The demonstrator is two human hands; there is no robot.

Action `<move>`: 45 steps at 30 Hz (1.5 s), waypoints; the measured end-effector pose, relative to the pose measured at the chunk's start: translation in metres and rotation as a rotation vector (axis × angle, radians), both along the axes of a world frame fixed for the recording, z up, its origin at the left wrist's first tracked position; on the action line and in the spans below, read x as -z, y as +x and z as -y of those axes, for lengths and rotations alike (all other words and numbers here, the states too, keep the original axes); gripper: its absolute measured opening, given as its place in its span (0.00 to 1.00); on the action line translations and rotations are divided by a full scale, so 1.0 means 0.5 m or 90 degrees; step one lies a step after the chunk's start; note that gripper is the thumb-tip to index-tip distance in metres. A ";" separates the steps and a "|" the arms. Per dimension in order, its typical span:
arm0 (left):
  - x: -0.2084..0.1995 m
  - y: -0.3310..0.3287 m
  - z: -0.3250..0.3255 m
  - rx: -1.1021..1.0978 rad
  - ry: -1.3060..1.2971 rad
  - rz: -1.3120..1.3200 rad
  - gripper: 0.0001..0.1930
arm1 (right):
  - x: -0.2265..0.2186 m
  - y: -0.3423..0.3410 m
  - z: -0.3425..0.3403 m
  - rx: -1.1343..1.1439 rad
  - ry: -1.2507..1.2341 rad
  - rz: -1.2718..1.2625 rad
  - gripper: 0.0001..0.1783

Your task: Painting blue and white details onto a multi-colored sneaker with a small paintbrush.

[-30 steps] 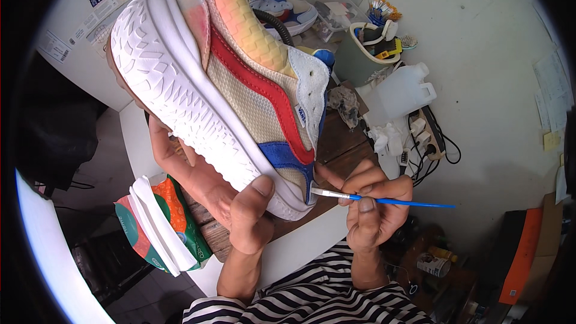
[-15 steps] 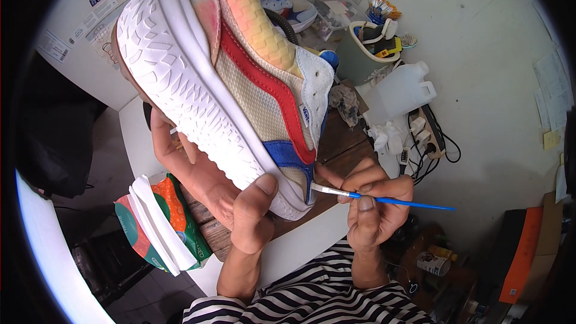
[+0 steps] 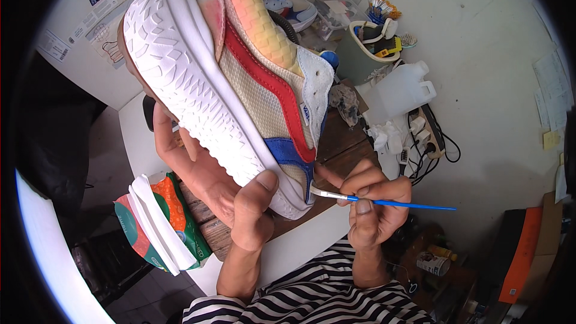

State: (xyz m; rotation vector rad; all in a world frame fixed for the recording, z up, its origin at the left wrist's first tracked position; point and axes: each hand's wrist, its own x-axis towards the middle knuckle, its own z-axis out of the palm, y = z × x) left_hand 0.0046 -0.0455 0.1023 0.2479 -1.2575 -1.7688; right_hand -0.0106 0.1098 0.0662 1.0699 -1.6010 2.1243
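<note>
A sneaker (image 3: 252, 90) with a white textured sole, beige mesh side, red wavy stripe, blue toe panel and yellow woven collar is tilted up before me, its toe toward me. My left hand (image 3: 240, 201) is closed around the sole from below, the thumb pressing on the white sidewall near the toe. Between the thumb and fingers of my right hand (image 3: 375, 204) is a slim blue paintbrush (image 3: 402, 204). Its pale bristles touch the shoe, or lie just beside it, at the toe's edge. The far side of the sneaker is hidden.
A tissue pack (image 3: 165, 222) lies left of the wooden board (image 3: 213, 234). Behind the shoe stand a green bucket (image 3: 366, 51) with brushes and tools, a translucent jug (image 3: 402, 93), and another shoe (image 3: 294, 12). A power strip (image 3: 431, 132) with cables sits at the right.
The sneaker's heel end has shifted slightly to the right. The paintbrush tip has moved a little left and down along the toe's edge. Both hands keep their grips.
</note>
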 end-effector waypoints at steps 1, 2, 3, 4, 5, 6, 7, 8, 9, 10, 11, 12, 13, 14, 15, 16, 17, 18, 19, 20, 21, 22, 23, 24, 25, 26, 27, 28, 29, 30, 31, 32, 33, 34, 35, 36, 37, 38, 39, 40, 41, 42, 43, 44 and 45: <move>-0.002 0.001 0.002 0.000 0.000 0.000 0.60 | 0.001 -0.001 0.000 -0.006 -0.002 -0.002 0.08; -0.004 0.003 0.005 0.018 0.018 -0.002 0.60 | 0.001 -0.001 0.000 -0.013 -0.010 0.004 0.08; -0.005 0.005 0.006 0.043 0.041 -0.010 0.61 | 0.001 -0.001 0.000 -0.012 -0.004 -0.004 0.08; -0.007 0.006 0.007 0.036 0.035 -0.003 0.61 | 0.001 -0.001 0.000 -0.013 -0.005 -0.002 0.08; -0.008 0.007 0.008 0.038 0.043 0.001 0.61 | 0.001 -0.001 0.000 -0.015 -0.013 0.005 0.08; -0.009 0.007 0.008 0.049 0.053 -0.002 0.61 | 0.001 0.000 0.000 -0.015 -0.006 -0.002 0.08; -0.010 0.007 0.008 0.039 0.051 0.004 0.61 | 0.001 0.000 0.001 -0.016 -0.005 -0.002 0.08; -0.010 0.007 0.008 0.040 0.055 0.001 0.61 | 0.000 0.000 0.001 -0.017 -0.010 0.003 0.07; -0.011 0.006 0.009 0.050 0.064 -0.009 0.61 | 0.001 0.000 0.002 -0.017 -0.004 -0.003 0.07; -0.012 0.006 0.009 0.040 0.059 -0.001 0.61 | 0.001 0.000 0.002 -0.018 -0.007 -0.003 0.07; -0.012 0.006 0.009 0.039 0.058 -0.003 0.61 | 0.001 0.000 0.003 -0.021 -0.016 0.004 0.07; -0.013 0.007 0.009 0.043 0.063 -0.008 0.61 | 0.001 0.001 0.002 -0.019 -0.010 -0.003 0.07; -0.013 0.007 0.009 0.038 0.058 -0.004 0.61 | 0.000 0.001 0.002 -0.020 -0.006 -0.003 0.07; -0.013 0.007 0.008 0.037 0.059 -0.004 0.60 | 0.000 0.002 0.001 -0.021 -0.008 0.006 0.07; -0.014 0.007 0.008 0.044 0.065 -0.011 0.60 | 0.000 0.003 0.001 -0.021 -0.002 -0.003 0.07; -0.013 0.006 0.008 0.035 0.061 -0.004 0.60 | 0.000 0.004 0.001 -0.020 0.000 0.005 0.07; -0.013 0.005 0.008 0.036 0.061 -0.010 0.60 | 0.000 0.005 0.001 -0.022 -0.008 0.018 0.07; -0.013 0.005 0.008 0.044 0.066 -0.019 0.60 | 0.001 0.005 0.000 -0.019 0.001 0.012 0.07; -0.013 0.005 0.008 0.036 0.062 -0.015 0.60 | 0.001 0.004 0.000 -0.023 0.002 0.007 0.07; -0.013 0.005 0.008 0.035 0.060 -0.014 0.60 | 0.002 0.005 0.000 -0.027 -0.006 0.013 0.07; -0.013 0.005 0.009 0.041 0.064 -0.017 0.60 | 0.002 0.004 -0.001 -0.027 0.002 0.003 0.07; -0.014 0.005 0.008 0.034 0.058 -0.013 0.60 | 0.002 0.004 0.000 -0.028 0.000 0.002 0.07; -0.014 0.007 0.007 0.033 0.063 -0.008 0.60 | 0.003 0.004 0.000 -0.030 -0.010 0.008 0.06; -0.014 0.007 0.007 0.042 0.071 -0.014 0.60 | 0.003 0.004 0.000 -0.028 -0.002 0.001 0.06; -0.014 0.007 0.006 0.033 0.068 -0.002 0.60 | 0.003 0.003 0.000 -0.031 -0.002 -0.001 0.06; -0.014 0.007 0.006 0.031 0.066 -0.004 0.60 | 0.003 0.003 0.000 -0.036 -0.013 0.005 0.06; -0.014 0.006 0.007 0.039 0.070 -0.016 0.60 | 0.003 0.003 0.000 -0.034 -0.002 -0.003 0.06; -0.014 0.005 0.007 0.030 0.064 -0.005 0.60 | 0.004 0.003 0.001 -0.033 -0.004 -0.005 0.06; -0.014 0.004 0.007 0.028 0.061 -0.011 0.60 | 0.004 0.003 0.001 -0.032 -0.010 -0.001 0.06; -0.013 0.004 0.007 0.034 0.067 -0.020 0.60 | 0.003 0.003 0.000 -0.033 -0.007 -0.008 0.06; -0.013 0.004 0.007 0.026 0.059 -0.016 0.60 | 0.003 0.002 0.000 -0.037 -0.005 -0.011 0.06; -0.013 0.003 0.007 0.027 0.063 -0.014 0.60 | 0.003 0.002 0.000 -0.039 -0.008 -0.007 0.06; -0.013 0.004 0.007 0.037 0.076 -0.020 0.60 | 0.003 0.002 -0.001 -0.040 -0.003 -0.014 0.06; -0.014 0.003 0.006 0.029 0.068 -0.012 0.60 | 0.004 0.002 0.000 -0.040 -0.004 -0.013 0.06; -0.014 0.003 0.006 0.029 0.070 -0.016 0.60 | 0.004 0.002 0.000 -0.040 -0.010 -0.009 0.06; -0.014 0.002 0.005 0.038 0.083 -0.032 0.60 | 0.004 0.002 0.001 -0.040 -0.005 -0.013 0.06; -0.015 0.001 0.005 0.029 0.072 -0.021 0.60 | 0.004 0.002 0.002 -0.041 -0.008 -0.012 0.06; -0.016 0.001 0.005 0.023 0.074 -0.021 0.60 | 0.004 0.002 0.002 -0.043 -0.019 -0.004 0.07; -0.016 0.000 0.005 0.026 0.086 -0.029 0.61 | 0.003 0.001 0.002 -0.043 -0.011 -0.012 0.07; -0.016 0.000 0.006 0.017 0.077 -0.022 0.61 | 0.002 0.001 0.001 -0.051 -0.038 0.019 0.06; -0.016 0.000 0.007 0.015 0.077 -0.016 0.61 | 0.001 0.000 0.000 -0.064 -0.073 0.058 0.06; -0.014 0.000 0.010 0.019 0.081 -0.007 0.61 | 0.001 -0.004 -0.002 -0.060 -0.066 0.050 0.06; -0.012 0.001 0.014 0.013 0.077 -0.011 0.61 | 0.002 -0.010 -0.004 -0.017 -0.099 0.084 0.05; -0.009 0.002 0.021 0.015 0.072 0.004 0.61 | 0.004 -0.017 -0.009 0.027 -0.133 0.128 0.06; -0.005 0.005 0.027 0.017 0.067 0.019 0.61 | 0.008 -0.028 -0.014 0.027 -0.133 0.117 0.06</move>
